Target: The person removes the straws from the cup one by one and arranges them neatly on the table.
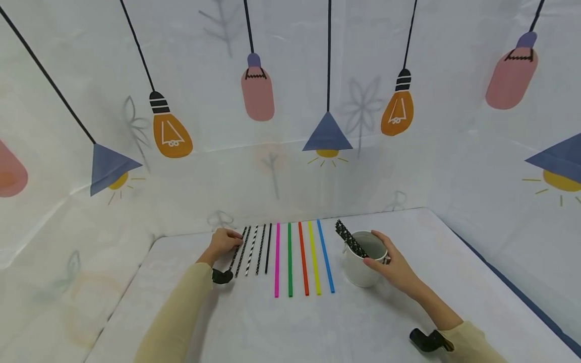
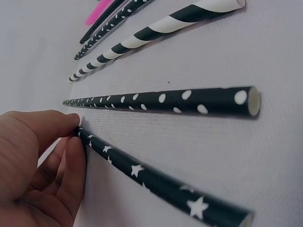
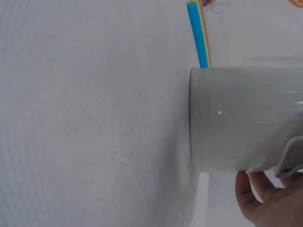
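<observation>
At the left end of a row of straws, my left hand (image 1: 224, 244) pinches the far end of a black straw with white stars (image 2: 137, 170) between thumb and finger; the straw lies along the table. Beside it is a black straw with white dots (image 2: 162, 98), then a black-and-white striped straw (image 2: 142, 35). My right hand (image 1: 394, 265) grips the rim of a white metal bucket (image 1: 360, 271), which stands upright on the table. Black straws with white specks (image 1: 350, 239) lean out of the bucket toward the left.
Further right in the row lie a small-dotted straw (image 1: 260, 249), a plain black one (image 1: 268, 249), then pink (image 1: 277, 259), green (image 1: 290, 259), red (image 1: 303, 259), yellow (image 1: 314, 259) and blue (image 1: 326, 257) straws. A white cloth wall (image 1: 290, 186) with printed lamps rises behind the table.
</observation>
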{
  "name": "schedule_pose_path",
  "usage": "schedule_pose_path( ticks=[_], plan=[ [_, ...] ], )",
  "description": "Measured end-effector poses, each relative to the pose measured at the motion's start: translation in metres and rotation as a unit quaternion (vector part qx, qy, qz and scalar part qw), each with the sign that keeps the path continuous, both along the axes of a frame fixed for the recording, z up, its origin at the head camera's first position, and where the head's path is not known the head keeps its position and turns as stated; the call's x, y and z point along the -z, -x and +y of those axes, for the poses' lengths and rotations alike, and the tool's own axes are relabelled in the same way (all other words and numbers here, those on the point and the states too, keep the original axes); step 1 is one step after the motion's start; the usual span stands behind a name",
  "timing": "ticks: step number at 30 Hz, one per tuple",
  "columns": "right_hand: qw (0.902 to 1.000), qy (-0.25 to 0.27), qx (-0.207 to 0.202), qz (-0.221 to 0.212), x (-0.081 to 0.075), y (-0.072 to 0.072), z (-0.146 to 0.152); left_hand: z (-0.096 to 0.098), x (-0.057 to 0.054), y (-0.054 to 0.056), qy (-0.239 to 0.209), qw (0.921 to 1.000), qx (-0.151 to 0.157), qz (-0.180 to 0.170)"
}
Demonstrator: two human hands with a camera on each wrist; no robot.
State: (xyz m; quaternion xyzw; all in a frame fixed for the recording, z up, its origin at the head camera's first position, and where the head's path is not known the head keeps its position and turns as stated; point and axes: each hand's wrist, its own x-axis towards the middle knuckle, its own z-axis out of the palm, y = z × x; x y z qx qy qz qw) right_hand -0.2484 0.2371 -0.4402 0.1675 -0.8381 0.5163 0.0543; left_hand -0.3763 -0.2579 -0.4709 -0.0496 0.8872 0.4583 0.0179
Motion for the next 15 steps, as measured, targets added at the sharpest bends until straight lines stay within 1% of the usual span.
schedule_pose_path(
  ticks=[6, 7, 15],
  plan=[
    [1.0, -0.002, -0.001, -0.005, 0.0009, -0.0011, 0.0009, -0.0003, 0.001, -0.0033, -0.001, 1.0, 0.003, 0.002],
    [1.0, -0.003, 0.001, -0.005, 0.0052, 0.0011, 0.0025, -0.0001, 0.0008, -0.0037, 0.001, 1.0, 0.002, 0.002],
    [1.0, -0.002, 0.001, -0.003, 0.0018, -0.0012, 0.0011, -0.0007, 0.0024, 0.0004, 0.011, 0.9999, -0.003, 0.0]
  ],
)
